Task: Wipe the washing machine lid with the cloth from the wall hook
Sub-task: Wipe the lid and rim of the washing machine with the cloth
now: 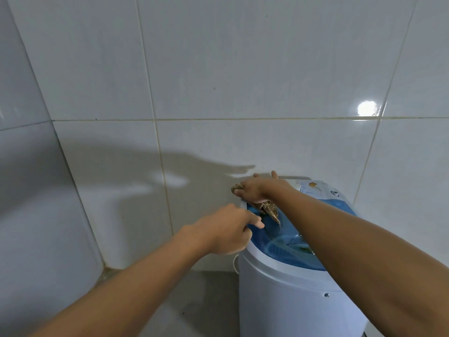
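Observation:
A small white washing machine (291, 300) stands at the lower right, topped by a translucent blue lid (279, 242). My right hand (255, 189) presses a brownish patterned cloth (271, 210) onto the lid's far left edge, close to the wall. A fold of the cloth trails from under the hand onto the blue surface. My left hand (228, 231) grips the machine's white rim at the near left, fingers curled over the edge. The wall hook is out of view.
White glossy wall tiles (218, 81) rise directly behind the machine, and a corner of the room lies to the left. A control panel (315, 188) sits at the machine's back. Grey floor (194, 300) shows between my forearms.

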